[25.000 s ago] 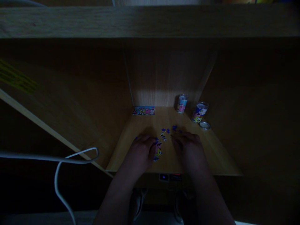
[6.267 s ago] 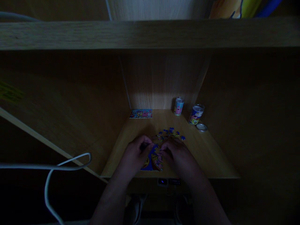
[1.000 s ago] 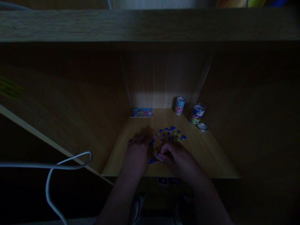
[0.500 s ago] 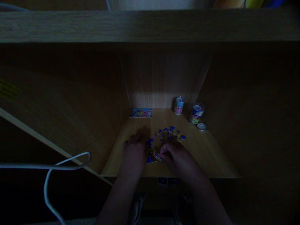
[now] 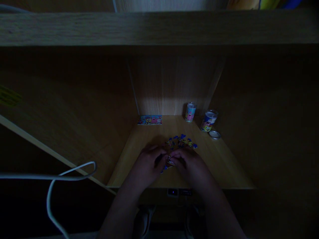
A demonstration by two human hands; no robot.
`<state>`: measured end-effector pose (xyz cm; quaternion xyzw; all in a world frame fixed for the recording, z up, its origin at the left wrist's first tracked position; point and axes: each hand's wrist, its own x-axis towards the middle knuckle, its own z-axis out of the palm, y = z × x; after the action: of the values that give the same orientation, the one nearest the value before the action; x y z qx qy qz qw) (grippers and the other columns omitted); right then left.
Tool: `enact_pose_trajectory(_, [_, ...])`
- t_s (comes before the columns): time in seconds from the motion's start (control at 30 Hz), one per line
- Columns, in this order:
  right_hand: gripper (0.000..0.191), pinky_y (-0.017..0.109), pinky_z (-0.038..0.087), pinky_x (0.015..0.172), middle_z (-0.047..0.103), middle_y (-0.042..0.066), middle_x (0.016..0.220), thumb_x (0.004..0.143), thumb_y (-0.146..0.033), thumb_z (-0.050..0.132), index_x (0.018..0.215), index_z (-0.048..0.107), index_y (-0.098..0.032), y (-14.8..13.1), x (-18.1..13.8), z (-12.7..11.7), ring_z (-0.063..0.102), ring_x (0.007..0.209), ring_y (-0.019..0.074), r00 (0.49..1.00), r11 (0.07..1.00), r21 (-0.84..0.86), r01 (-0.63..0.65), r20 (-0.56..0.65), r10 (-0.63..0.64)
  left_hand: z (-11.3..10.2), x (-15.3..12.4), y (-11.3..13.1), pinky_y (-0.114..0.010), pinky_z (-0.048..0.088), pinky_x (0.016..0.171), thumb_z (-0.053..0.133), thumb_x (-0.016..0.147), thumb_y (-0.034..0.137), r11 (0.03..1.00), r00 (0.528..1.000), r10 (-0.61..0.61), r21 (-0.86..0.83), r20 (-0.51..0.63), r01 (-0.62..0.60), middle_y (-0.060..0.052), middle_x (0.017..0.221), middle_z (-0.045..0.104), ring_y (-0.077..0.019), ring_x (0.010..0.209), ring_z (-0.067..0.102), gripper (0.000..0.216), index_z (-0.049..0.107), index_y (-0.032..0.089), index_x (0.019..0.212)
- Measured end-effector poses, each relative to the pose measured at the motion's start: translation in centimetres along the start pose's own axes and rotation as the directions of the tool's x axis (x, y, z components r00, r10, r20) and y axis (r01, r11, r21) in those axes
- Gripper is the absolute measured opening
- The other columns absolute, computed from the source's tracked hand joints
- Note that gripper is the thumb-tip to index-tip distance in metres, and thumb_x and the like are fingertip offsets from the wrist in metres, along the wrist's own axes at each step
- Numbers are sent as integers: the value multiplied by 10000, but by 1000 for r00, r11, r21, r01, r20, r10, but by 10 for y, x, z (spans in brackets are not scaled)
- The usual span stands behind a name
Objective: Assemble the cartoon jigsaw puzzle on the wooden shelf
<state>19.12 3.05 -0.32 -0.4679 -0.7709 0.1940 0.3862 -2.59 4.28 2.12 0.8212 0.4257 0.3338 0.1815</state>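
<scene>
Both hands meet over a partly joined blue and yellow jigsaw section (image 5: 164,168) on the wooden desk (image 5: 224,166). My left hand (image 5: 149,162) has its fingers curled toward the middle, touching the section. My right hand (image 5: 190,164) pinches a small puzzle piece (image 5: 171,161) at its fingertips, right against my left fingers. Several loose blue and yellow pieces (image 5: 181,141) lie just beyond the hands. Most of the joined section is hidden under my hands. The scene is very dim.
A finished picture card (image 5: 150,119) lies at the back left. Two small printed cans (image 5: 190,112) (image 5: 209,120) stand at the back right, with a round lid (image 5: 214,134) beside them. A white cable (image 5: 57,176) loops at the left. A shelf board (image 5: 159,28) hangs overhead.
My left hand has moved right and curled in toward my right hand. The two hands now touch over the joined section, covering most of it.
</scene>
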Motion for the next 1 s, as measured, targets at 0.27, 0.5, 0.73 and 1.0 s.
enact_pose_trajectory(0.27, [70, 351, 584, 860, 799, 45, 1078, 1095, -218, 631, 1094, 681, -266, -1, -2, -3, 762, 987, 225, 994, 999, 33, -38, -102, 41, -1, 1, 0, -465, 546, 1091, 928, 939, 346, 1000, 999, 21, 7, 39, -21, -36, 1219, 834, -280, 1188, 746, 267, 803, 294, 1169])
enact_pose_trajectory(0.5, [24, 335, 593, 816, 801, 26, 1013, 1080, -257, 669, 1061, 672, -272, -4, -4, -5, 767, 912, 206, 997, 992, 116, -44, -61, 51, 0, 1, 0, -442, 546, 1051, 874, 996, 295, 999, 999, 47, 24, 22, -47, -23, 1152, 837, -254, 1128, 754, 124, 801, 288, 1096])
enact_pose_trajectory(0.73, [92, 319, 587, 776, 807, 21, 972, 1104, -319, 655, 1023, 653, -276, -5, -5, -6, 774, 880, 206, 996, 988, 144, -55, -67, 65, 1, 1, -3, -394, 541, 975, 766, 1050, 194, 997, 998, 57, 54, 11, -57, -17, 1030, 819, -231, 1028, 740, 104, 771, 257, 967])
enact_pose_trajectory(1.0, [97, 355, 560, 863, 774, 29, 1009, 1074, -187, 655, 1022, 674, -267, -1, 0, -1, 732, 959, 231, 997, 1000, -22, -13, -72, 12, 5, 2, -6, -422, 538, 950, 644, 1114, 215, 979, 999, -29, 200, -39, 36, -67, 1039, 796, -270, 1023, 712, 150, 763, 220, 1022])
